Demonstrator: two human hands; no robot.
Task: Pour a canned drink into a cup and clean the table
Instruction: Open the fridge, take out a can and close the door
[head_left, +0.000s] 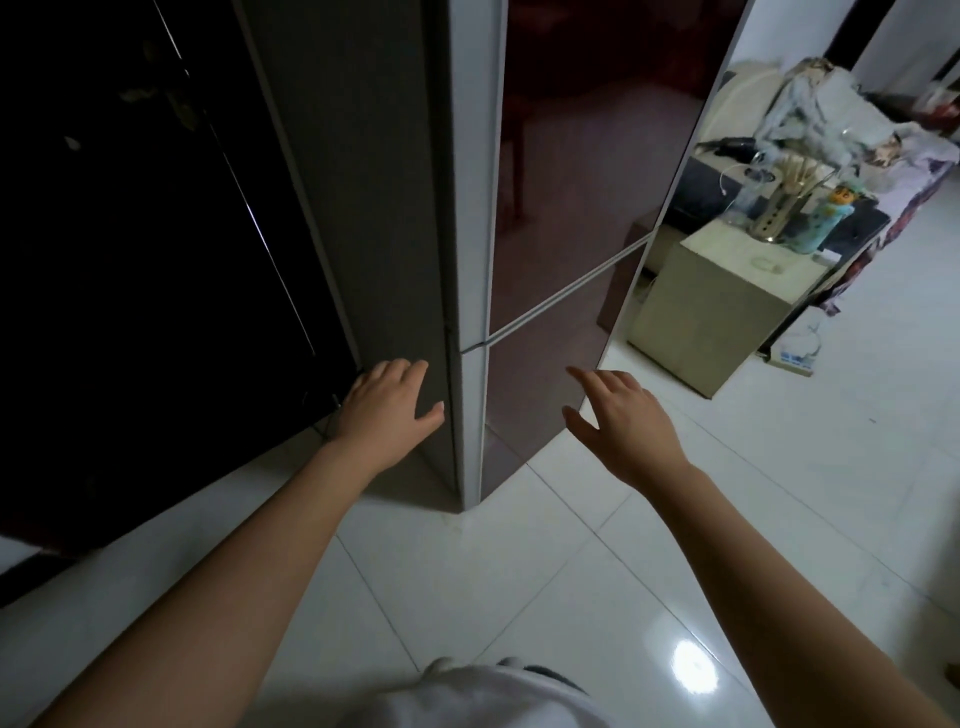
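Dark-fronted fridge (561, 260) between both open hands

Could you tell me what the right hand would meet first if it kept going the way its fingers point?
Probably the fridge's lower door; the right hand points toward it, though depth is unclear.

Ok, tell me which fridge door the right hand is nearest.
The lower door: the right hand hovers open before it, below the seam that parts it from the upper door.
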